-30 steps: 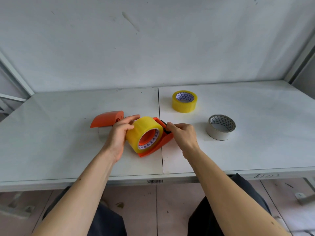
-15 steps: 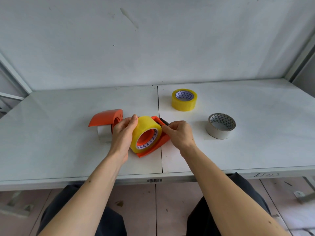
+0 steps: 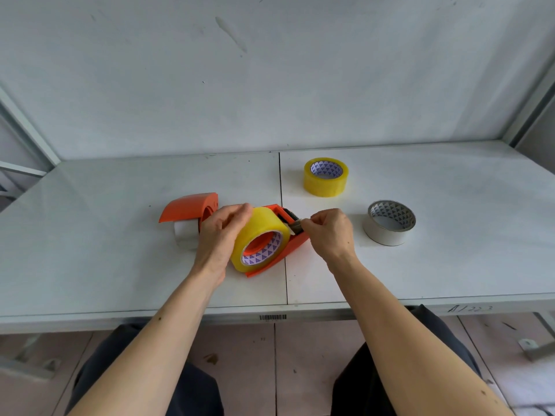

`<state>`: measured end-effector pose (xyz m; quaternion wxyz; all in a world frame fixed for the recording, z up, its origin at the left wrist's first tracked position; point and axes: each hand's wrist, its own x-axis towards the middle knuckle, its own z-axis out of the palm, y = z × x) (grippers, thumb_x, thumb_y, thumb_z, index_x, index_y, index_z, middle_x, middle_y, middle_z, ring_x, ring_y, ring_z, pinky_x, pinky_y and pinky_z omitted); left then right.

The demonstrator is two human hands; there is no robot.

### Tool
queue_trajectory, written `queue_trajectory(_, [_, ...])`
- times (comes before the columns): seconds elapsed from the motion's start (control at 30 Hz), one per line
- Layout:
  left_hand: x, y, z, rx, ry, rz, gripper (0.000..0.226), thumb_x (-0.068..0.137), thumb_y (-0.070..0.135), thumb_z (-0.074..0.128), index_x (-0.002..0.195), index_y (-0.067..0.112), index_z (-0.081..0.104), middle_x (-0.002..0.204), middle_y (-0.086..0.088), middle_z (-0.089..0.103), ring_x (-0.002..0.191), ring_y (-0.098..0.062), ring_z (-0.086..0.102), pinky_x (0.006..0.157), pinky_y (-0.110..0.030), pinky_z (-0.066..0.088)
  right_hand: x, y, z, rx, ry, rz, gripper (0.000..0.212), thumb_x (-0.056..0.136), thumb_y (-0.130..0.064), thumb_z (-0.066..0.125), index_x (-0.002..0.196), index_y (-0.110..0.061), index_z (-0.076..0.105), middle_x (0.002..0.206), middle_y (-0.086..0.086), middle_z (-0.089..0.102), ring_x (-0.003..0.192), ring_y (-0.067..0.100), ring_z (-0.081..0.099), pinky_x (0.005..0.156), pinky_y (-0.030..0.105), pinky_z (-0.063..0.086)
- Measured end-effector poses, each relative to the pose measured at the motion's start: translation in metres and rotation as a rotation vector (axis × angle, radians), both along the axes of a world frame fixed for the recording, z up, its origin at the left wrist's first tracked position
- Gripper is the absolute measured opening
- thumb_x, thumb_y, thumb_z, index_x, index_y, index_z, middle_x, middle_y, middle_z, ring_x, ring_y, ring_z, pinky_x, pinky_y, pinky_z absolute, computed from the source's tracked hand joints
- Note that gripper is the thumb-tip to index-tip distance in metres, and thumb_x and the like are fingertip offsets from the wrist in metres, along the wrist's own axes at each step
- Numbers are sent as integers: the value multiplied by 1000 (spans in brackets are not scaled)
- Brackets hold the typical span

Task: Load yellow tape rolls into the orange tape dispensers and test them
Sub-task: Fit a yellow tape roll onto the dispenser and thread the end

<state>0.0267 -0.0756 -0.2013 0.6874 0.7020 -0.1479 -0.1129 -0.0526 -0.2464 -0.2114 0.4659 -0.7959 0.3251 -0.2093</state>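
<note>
A yellow tape roll (image 3: 260, 237) sits mounted on an orange tape dispenser (image 3: 295, 240) lying on its side on the white desk (image 3: 90, 250), right at the seam between the two desk panels and well back from the front edge. The left hand (image 3: 220, 234) wraps around the roll's left side, fingers curled over the top. The right hand (image 3: 329, 232) pinches the loose tape end (image 3: 295, 227) at the dispenser's cutter — thumb and forefinger closed on it.

Just left of the loaded dispenser, partly behind the left hand, lies a second orange dispenser (image 3: 189, 207) with a white roll (image 3: 186, 232) under its hood. Behind and to the right of the loaded dispenser stands a spare yellow roll (image 3: 326, 178), lying flat; to the right, beyond the right hand, a grey-white roll (image 3: 389, 222) also lies flat. Both are well apart from the hands. The desk is bare toward its left end, its far right end and along its front edge.
</note>
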Motion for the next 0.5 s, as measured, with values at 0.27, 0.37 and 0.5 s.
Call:
queue_trajectory(0.27, [5, 5, -4, 183, -162, -142, 63, 48, 37, 88, 105, 32, 62, 109, 3, 67, 98, -15, 67, 79, -31, 57, 7, -12, 5, -39, 128, -32, 47, 80, -10, 64, 48, -13, 30, 62, 1, 24, 48, 14, 24, 40, 19, 18])
queue_trajectory(0.37, [6, 6, -5, 131, -162, -146, 60, 50, 38, 87, 105, 30, 64, 108, 1, 69, 97, -16, 68, 80, -30, 56, 6, -16, 6, 36, 130, -28, 42, 79, -11, 61, 48, -11, 33, 55, 6, 30, 54, 20, 27, 49, 26, 23])
queue_trajectory(0.5, [6, 7, -5, 114, -169, -132, 51, 56, 28, 87, 101, 31, 64, 104, 4, 69, 94, -13, 67, 77, -23, 53, 5, -13, 13, 156, 29, -44, 40, 81, -29, 55, 77, 10, 63, 79, 27, 65, 68, 37, 52, 63, 37, 45])
